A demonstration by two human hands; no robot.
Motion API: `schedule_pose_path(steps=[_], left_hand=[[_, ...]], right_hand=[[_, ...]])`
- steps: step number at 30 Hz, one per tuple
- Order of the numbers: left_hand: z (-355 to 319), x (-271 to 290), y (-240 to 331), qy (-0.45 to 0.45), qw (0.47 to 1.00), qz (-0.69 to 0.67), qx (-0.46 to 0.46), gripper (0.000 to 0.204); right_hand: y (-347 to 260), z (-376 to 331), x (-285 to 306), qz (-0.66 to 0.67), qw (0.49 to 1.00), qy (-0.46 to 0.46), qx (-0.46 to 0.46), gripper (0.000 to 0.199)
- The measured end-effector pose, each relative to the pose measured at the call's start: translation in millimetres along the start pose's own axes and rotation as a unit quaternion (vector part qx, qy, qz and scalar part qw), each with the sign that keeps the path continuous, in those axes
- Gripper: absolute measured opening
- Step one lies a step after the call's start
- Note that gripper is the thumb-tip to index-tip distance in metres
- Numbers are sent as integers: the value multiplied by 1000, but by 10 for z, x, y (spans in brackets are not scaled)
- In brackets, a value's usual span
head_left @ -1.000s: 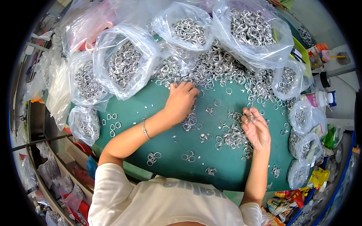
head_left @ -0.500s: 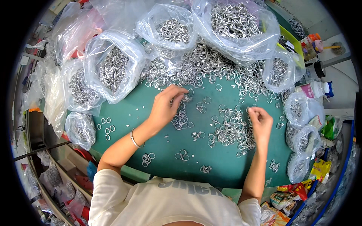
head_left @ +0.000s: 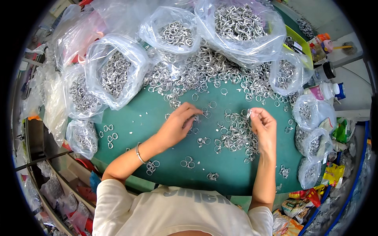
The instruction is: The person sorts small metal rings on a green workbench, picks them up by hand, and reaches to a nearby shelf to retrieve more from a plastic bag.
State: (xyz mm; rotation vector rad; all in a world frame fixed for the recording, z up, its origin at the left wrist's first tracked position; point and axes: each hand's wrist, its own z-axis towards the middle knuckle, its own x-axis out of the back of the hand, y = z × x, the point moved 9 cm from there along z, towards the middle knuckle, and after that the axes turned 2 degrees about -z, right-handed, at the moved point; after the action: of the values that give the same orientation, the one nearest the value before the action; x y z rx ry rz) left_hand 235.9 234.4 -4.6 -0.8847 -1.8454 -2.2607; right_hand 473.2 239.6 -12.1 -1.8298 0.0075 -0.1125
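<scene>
Though small and light, the metal rings [head_left: 236, 133] strewn over the green worktop [head_left: 149, 118] look hard, smooth and slippery — best pinched by the rim between fingertips. Left hand [head_left: 177, 126] reaches flat, fingertips closing on rings near the middle; right hand [head_left: 263, 125] pinches what looks like one ring — hard to tell — above the loose pile.

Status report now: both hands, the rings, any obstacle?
Left hand fingertips on loose metal rings on green table. Right hand pinching a small ring. Bags of rings crowd the far edge, nothing between the hands.
</scene>
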Motion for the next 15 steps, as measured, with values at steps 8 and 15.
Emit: schedule_pose_path(steps=[8, 15], left_hand=[[-301, -566, 321, -151, 868, -440, 172, 29], [-409, -31, 165, 23, 1000, 21, -7, 32]], right_hand=[[-66, -640, -682, -82, 982, -152, 73, 16], [58, -689, -547, -238, 965, -52, 96, 17]])
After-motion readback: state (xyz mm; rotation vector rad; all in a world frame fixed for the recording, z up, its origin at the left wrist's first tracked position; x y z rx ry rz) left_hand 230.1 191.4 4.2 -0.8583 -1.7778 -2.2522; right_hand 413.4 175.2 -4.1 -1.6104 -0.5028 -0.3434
